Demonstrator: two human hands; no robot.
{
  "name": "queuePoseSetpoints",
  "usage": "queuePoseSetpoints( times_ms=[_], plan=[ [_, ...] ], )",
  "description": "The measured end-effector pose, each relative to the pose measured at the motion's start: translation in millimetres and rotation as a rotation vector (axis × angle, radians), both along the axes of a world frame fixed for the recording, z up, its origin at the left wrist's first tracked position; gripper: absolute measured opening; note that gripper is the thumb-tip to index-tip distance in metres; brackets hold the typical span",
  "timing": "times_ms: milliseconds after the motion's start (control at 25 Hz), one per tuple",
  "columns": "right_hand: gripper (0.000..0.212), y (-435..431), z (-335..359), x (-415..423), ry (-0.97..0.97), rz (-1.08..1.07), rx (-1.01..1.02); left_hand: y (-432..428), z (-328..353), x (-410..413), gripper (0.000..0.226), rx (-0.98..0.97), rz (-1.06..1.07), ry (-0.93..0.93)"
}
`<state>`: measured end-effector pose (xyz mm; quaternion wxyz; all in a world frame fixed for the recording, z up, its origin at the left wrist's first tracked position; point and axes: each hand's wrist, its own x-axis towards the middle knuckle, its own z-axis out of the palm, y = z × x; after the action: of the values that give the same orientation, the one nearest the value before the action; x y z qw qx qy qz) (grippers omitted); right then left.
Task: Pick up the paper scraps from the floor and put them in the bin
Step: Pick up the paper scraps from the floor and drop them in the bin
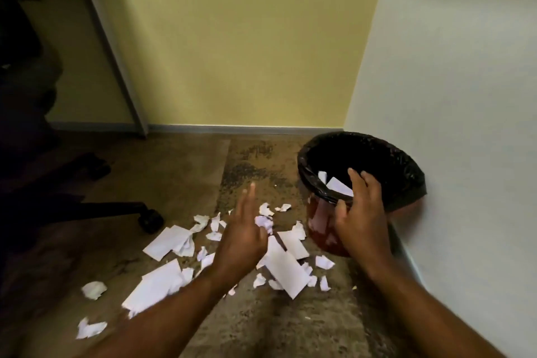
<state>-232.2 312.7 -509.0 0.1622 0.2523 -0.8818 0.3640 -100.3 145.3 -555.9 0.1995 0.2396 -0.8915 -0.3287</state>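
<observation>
Paper scraps (284,267) are seen strewn over the floor (261,322) at lower centre, and a few are lodged inside the bin (404,166) at right. The left hand (244,238) is held above them, fingers straight, nothing grasped. The right hand (361,218) is spread loosely at the bin's near rim, nothing gripped.

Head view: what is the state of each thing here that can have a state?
bin, upright, lined with a black bag, some paper inside.
paper scraps, scattered on the floor, not yet picked.
left hand, fingers straight, above the scraps, holding nothing.
right hand, relaxed, at the bin's rim, holding nothing.
</observation>
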Motion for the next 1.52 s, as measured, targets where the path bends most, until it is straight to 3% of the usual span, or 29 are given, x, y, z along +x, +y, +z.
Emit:
queuePoseSetpoints(
  times_ms=[80, 240, 400, 520, 720, 1000, 1120, 1280, 1400, 1520],
  plan=[
    [0.057, -1, -54, 60, 0.024, 0.113, -0.030, -32, -64, 125, 0.057, -0.012, 0.184, -0.186],
    [0.056, -59, -166, 179, -0.274, 0.401, 0.165, -90, -144, 352, 0.030, 0.095, 0.581, -0.543],
    [0.055, -152, -234, 306, -0.363, 0.877, 0.496, -129, -220, 452, 0.039, 0.051, 0.546, -0.702],
    [0.057, -203, -244, 363, -0.246, 0.952, 0.691, -127, -215, 433, 0.008, 0.104, 0.465, -0.712],
    [0.047, -225, -251, 376, -0.151, 0.818, 0.939, -137, -218, 412, 0.026, 0.144, 0.494, -0.599],
    [0.020, -222, -242, 346, -0.201, 0.815, 0.791, -173, -193, 333, 0.036, 0.106, 0.437, -0.422],
    [0.040, -233, -231, 322, -0.189, 0.688, 0.668, -199, -205, 299, 0.051, 0.088, 0.422, -0.544],
    [0.074, -253, -228, 271, -0.193, 0.608, 0.805, -211, -211, 283, 0.027, -0.011, 0.301, -0.763],
    [0.090, -262, -242, 244, -0.180, 0.696, 0.944, -201, -212, 283, 0.019, 0.001, 0.300, -0.734],
    [0.076, -266, -248, 239, -0.105, 0.763, 1.043, -197, -215, 272, 0.012, 0.172, 0.476, -0.557]
  ],
)
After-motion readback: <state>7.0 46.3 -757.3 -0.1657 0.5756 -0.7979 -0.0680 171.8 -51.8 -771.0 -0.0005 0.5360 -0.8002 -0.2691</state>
